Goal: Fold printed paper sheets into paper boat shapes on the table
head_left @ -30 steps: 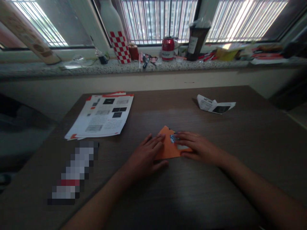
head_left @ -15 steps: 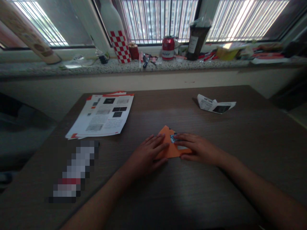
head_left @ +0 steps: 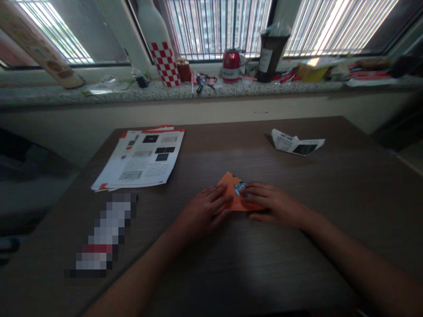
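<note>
A folded piece of orange paper (head_left: 228, 179) with a blue-and-white printed patch lies on the brown table between my hands. My left hand (head_left: 205, 211) rests over its left side, fingers spread on the paper and thumb near the front edge. From the other side, my right hand (head_left: 272, 203) lies on the right part, its fingers stretched out flat and its thumb on the near side. The palms and fingers cover both ends of the paper. Neither hand is closed.
Printed sheets (head_left: 142, 160) lie at the back left, with a pixelated oblong object (head_left: 104, 233) nearer me. A folded white paper (head_left: 297, 145) stands at the back right. Along the windowsill (head_left: 132, 94) are a checkered bottle (head_left: 165, 61), a red can (head_left: 231, 66) and a dark cup (head_left: 269, 57).
The paper's near edge now sits slightly farther from me, and its pale patch by my right fingers no longer shows. My left thumb has moved up a little; my right hand is almost unchanged.
</note>
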`<act>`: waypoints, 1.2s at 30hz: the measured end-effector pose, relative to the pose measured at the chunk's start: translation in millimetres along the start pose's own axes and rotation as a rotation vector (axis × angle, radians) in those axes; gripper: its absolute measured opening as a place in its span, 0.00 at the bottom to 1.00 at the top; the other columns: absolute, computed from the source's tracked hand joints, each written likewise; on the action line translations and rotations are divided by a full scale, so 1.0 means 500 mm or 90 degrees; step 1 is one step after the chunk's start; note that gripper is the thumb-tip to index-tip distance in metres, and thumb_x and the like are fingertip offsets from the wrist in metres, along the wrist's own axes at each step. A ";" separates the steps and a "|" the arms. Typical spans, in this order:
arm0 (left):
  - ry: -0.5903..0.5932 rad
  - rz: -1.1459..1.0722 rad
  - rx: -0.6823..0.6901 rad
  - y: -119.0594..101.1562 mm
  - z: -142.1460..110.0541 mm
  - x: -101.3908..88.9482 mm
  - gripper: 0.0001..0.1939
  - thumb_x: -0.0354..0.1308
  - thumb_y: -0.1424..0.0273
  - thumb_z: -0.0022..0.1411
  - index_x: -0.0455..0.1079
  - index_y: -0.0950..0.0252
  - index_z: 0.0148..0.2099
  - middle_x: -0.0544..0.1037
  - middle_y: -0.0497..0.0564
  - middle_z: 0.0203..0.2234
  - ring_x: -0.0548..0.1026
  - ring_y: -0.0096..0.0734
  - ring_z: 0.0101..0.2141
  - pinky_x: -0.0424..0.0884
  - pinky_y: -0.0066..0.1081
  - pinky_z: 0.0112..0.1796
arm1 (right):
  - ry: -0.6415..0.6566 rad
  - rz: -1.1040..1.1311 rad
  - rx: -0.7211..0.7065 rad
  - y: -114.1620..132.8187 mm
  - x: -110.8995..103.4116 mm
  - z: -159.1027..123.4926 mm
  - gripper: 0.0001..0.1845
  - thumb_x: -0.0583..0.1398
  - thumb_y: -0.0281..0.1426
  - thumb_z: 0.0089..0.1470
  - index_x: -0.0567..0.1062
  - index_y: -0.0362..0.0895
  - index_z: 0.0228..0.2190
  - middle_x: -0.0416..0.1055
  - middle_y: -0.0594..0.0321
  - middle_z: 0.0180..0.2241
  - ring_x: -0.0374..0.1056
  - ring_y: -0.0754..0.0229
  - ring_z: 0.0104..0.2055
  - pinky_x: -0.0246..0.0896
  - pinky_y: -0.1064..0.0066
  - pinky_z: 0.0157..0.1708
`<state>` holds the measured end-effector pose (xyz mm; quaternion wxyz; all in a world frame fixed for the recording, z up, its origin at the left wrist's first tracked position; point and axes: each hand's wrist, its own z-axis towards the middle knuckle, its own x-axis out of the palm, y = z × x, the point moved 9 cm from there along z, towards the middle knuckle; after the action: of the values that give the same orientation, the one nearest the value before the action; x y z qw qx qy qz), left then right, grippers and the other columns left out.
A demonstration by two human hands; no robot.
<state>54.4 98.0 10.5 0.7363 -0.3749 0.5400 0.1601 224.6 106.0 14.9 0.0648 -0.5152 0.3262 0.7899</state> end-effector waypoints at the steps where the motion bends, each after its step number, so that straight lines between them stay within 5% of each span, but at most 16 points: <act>1: -0.001 0.001 0.000 0.001 0.000 0.000 0.19 0.52 0.63 0.77 0.71 0.61 0.65 0.67 0.60 0.69 0.65 0.48 0.68 0.65 0.53 0.64 | -0.012 -0.001 -0.001 0.001 -0.002 0.001 0.22 0.66 0.38 0.64 0.76 0.52 0.59 0.72 0.55 0.64 0.66 0.48 0.67 0.65 0.47 0.64; 8: 0.005 -0.014 0.017 -0.001 -0.007 -0.014 0.24 0.60 0.57 0.73 0.70 0.57 0.67 0.65 0.58 0.70 0.64 0.51 0.68 0.64 0.55 0.65 | -0.047 -0.006 0.024 0.000 -0.013 0.010 0.13 0.59 0.33 0.71 0.80 0.51 0.52 0.78 0.59 0.57 0.73 0.52 0.61 0.69 0.51 0.61; 20: -0.057 -0.067 -0.029 0.028 -0.007 -0.042 0.11 0.57 0.69 0.75 0.75 0.60 0.56 0.79 0.55 0.52 0.79 0.42 0.50 0.77 0.45 0.50 | -0.066 -0.015 0.113 -0.021 -0.030 0.009 0.11 0.58 0.33 0.71 0.78 0.49 0.51 0.81 0.58 0.51 0.77 0.51 0.54 0.71 0.54 0.54; 36: -0.097 0.005 -0.052 0.036 0.011 -0.026 0.17 0.58 0.76 0.73 0.74 0.58 0.59 0.78 0.55 0.51 0.77 0.43 0.47 0.76 0.43 0.48 | -0.141 -0.020 0.132 -0.043 -0.023 0.025 0.10 0.59 0.33 0.70 0.79 0.48 0.48 0.79 0.54 0.48 0.77 0.50 0.49 0.72 0.57 0.49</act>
<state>41.8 116.2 16.6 0.7587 -0.3895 0.4768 0.2130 229.8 132.6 18.3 0.1659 -0.4202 0.3889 0.8029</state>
